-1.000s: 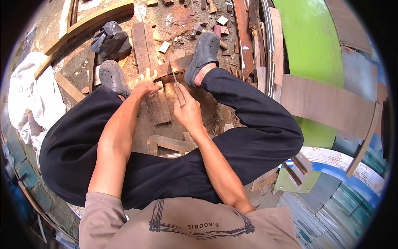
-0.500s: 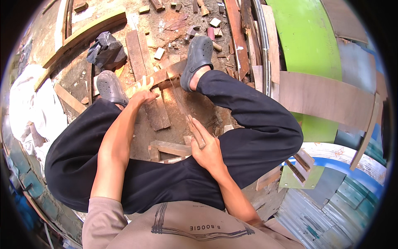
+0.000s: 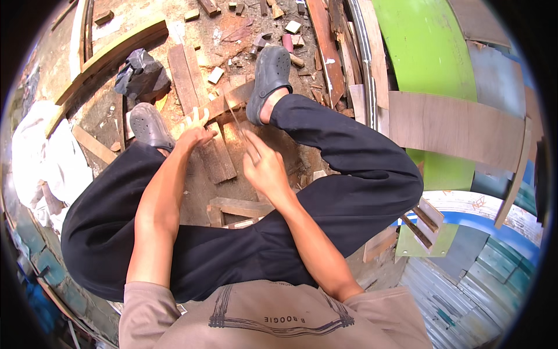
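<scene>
A wooden board lies slantwise between my two feet, propped on other wood pieces. My left hand holds it down left of the saw, fingers spread across its top and thumb on the near side. In my right hand is a handsaw, its wooden handle wrapped by my closed fingers. The thin blade crosses the board near my right foot, and motion smears it. Both feet wear grey clogs; the right clog is against or very close to the board's right end.
Wood offcuts lie scattered over the dirt floor. A black plastic bundle sits beyond my left foot, near a long curved beam. White cloth lies at the left. Green and brown panels are stacked at the right.
My right hand has pushed the handsaw forward and slightly left, away from my body, shortening the blade seen on the near side. My left hand stays on the board.
</scene>
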The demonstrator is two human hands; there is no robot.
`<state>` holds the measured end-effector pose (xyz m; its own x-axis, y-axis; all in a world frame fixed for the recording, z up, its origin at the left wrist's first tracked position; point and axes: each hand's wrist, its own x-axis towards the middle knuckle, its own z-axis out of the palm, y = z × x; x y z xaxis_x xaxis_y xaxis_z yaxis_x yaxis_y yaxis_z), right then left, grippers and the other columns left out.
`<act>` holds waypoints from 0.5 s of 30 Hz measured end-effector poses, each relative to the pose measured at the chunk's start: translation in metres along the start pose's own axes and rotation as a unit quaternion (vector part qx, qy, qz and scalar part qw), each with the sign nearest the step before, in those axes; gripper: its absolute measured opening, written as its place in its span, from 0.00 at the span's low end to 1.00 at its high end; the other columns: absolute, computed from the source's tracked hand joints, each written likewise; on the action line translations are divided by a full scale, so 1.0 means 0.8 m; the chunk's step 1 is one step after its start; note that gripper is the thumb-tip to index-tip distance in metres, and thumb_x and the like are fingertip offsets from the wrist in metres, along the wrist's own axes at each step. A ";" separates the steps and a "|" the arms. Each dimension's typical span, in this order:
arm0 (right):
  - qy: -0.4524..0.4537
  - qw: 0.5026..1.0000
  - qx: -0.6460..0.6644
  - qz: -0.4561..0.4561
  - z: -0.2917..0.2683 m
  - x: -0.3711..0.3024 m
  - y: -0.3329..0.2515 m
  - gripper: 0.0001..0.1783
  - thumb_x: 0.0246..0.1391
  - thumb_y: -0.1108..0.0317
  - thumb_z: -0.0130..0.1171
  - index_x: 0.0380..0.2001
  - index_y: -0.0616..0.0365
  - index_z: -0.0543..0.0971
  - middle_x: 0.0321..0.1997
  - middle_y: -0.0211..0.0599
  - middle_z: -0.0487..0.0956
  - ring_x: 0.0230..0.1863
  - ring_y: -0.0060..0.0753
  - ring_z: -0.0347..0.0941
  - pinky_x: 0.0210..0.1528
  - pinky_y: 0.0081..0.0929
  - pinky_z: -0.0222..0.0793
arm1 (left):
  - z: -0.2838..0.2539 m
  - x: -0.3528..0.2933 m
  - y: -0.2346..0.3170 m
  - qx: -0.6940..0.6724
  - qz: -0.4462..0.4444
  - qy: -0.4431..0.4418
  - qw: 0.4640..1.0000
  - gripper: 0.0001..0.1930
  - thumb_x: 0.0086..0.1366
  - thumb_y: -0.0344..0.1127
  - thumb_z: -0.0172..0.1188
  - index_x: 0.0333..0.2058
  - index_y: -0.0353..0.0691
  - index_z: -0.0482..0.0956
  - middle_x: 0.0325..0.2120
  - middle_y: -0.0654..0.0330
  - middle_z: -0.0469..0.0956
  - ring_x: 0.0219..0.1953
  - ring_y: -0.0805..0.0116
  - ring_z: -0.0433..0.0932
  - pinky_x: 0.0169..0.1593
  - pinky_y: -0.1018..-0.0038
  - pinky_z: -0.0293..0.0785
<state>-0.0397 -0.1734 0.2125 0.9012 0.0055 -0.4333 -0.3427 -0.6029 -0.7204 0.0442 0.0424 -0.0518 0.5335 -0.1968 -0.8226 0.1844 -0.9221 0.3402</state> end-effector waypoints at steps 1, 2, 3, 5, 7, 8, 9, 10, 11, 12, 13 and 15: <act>-0.005 1.000 -0.003 -0.002 0.010 -0.003 0.002 0.31 0.56 0.75 0.56 0.66 0.56 0.72 0.55 0.60 0.80 0.55 0.63 0.76 0.56 0.45 0.75 | 0.008 0.005 -0.011 -0.003 0.001 -0.015 1.000 0.41 0.68 0.68 0.46 0.56 0.32 0.80 0.60 0.38 0.75 0.63 0.44 0.74 0.66 0.57 0.68; -0.002 1.000 -0.004 -0.004 0.018 -0.001 0.006 0.32 0.56 0.74 0.56 0.66 0.55 0.72 0.52 0.63 0.80 0.51 0.64 0.77 0.53 0.48 0.76 | 0.005 0.004 -0.005 0.010 -0.011 -0.010 1.000 0.39 0.69 0.67 0.46 0.54 0.32 0.81 0.58 0.38 0.76 0.62 0.42 0.75 0.64 0.56 0.70; 0.001 1.000 -0.005 -0.007 0.023 -0.002 0.009 0.32 0.55 0.73 0.56 0.66 0.53 0.72 0.49 0.65 0.80 0.48 0.66 0.78 0.50 0.51 0.77 | -0.004 0.006 0.000 0.002 -0.047 -0.095 0.994 0.38 0.67 0.65 0.52 0.65 0.45 0.60 0.67 0.39 0.54 0.67 0.38 0.65 0.68 0.56 0.65; 0.037 0.993 0.018 -0.107 -0.009 -0.059 -0.002 0.31 0.55 0.72 0.57 0.65 0.54 0.73 0.40 0.66 0.81 0.43 0.67 0.79 0.46 0.53 0.76 | -0.020 0.005 -0.001 -0.003 -0.046 -0.121 0.992 0.41 0.67 0.64 0.54 0.70 0.49 0.52 0.71 0.40 0.46 0.70 0.38 0.61 0.71 0.56 0.62; 0.041 0.989 0.019 -0.144 -0.020 -0.071 -0.011 0.31 0.55 0.71 0.57 0.65 0.54 0.73 0.36 0.66 0.81 0.41 0.67 0.80 0.44 0.54 0.75 | 0.014 0.005 -0.018 0.009 0.020 -0.016 1.000 0.38 0.70 0.64 0.46 0.57 0.32 0.79 0.60 0.40 0.74 0.65 0.46 0.72 0.67 0.58 0.67; 0.043 0.992 0.004 -0.120 -0.015 -0.060 -0.006 0.31 0.55 0.71 0.57 0.65 0.54 0.73 0.36 0.66 0.81 0.41 0.67 0.80 0.44 0.54 0.75 | 0.009 -0.007 -0.003 0.004 0.008 -0.017 1.000 0.37 0.70 0.64 0.46 0.58 0.34 0.78 0.61 0.41 0.74 0.65 0.46 0.72 0.67 0.58 0.66; 0.045 0.994 -0.010 -0.096 -0.009 -0.046 -0.002 0.32 0.55 0.72 0.56 0.65 0.54 0.72 0.37 0.66 0.81 0.41 0.66 0.80 0.44 0.54 0.76 | 0.001 -0.016 0.013 0.000 -0.004 -0.017 1.000 0.37 0.70 0.64 0.46 0.58 0.35 0.78 0.62 0.42 0.74 0.66 0.47 0.71 0.67 0.57 0.66; 0.043 0.997 -0.007 -0.071 0.001 -0.019 0.002 0.32 0.55 0.73 0.56 0.65 0.54 0.73 0.39 0.65 0.81 0.42 0.66 0.80 0.45 0.53 0.76 | -0.009 -0.023 0.023 -0.007 -0.018 -0.013 1.000 0.36 0.70 0.64 0.45 0.59 0.36 0.78 0.62 0.43 0.74 0.66 0.48 0.71 0.68 0.57 0.65; 0.027 0.998 -0.002 -0.049 0.017 0.010 0.005 0.32 0.55 0.74 0.56 0.65 0.53 0.73 0.42 0.64 0.82 0.44 0.65 0.80 0.46 0.51 0.77 | -0.009 -0.019 0.016 -0.005 -0.009 -0.016 1.000 0.36 0.70 0.65 0.45 0.59 0.39 0.78 0.63 0.45 0.74 0.66 0.49 0.71 0.68 0.56 0.65; 0.012 1.000 0.001 -0.018 0.027 0.020 0.011 0.32 0.54 0.75 0.56 0.65 0.53 0.73 0.45 0.63 0.82 0.45 0.64 0.80 0.47 0.50 0.78 | -0.010 -0.021 0.019 -0.002 -0.021 -0.053 0.998 0.36 0.69 0.65 0.48 0.65 0.45 0.65 0.65 0.43 0.70 0.67 0.46 0.70 0.68 0.55 0.65; 0.003 1.000 -0.014 -0.010 0.022 0.006 0.004 0.32 0.55 0.75 0.55 0.65 0.55 0.73 0.51 0.60 0.81 0.51 0.62 0.79 0.52 0.48 0.77 | -0.012 -0.024 0.017 -0.001 -0.037 -0.089 0.995 0.41 0.68 0.66 0.50 0.71 0.52 0.51 0.67 0.40 0.65 0.67 0.43 0.68 0.69 0.55 0.64; 0.002 0.996 -0.012 -0.093 -0.011 -0.053 -0.016 0.31 0.55 0.73 0.54 0.65 0.57 0.72 0.52 0.61 0.81 0.52 0.62 0.78 0.54 0.47 0.77 | -0.009 -0.021 0.008 -0.010 -0.035 -0.039 0.999 0.35 0.70 0.65 0.45 0.60 0.42 0.79 0.64 0.47 0.72 0.67 0.49 0.71 0.68 0.55 0.66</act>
<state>-0.0712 -0.1732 0.2447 0.9496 0.1156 -0.2915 -0.1636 -0.6105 -0.7750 0.0421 0.0418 -0.0325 0.4529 -0.1587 -0.8773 0.2362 -0.9275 0.2898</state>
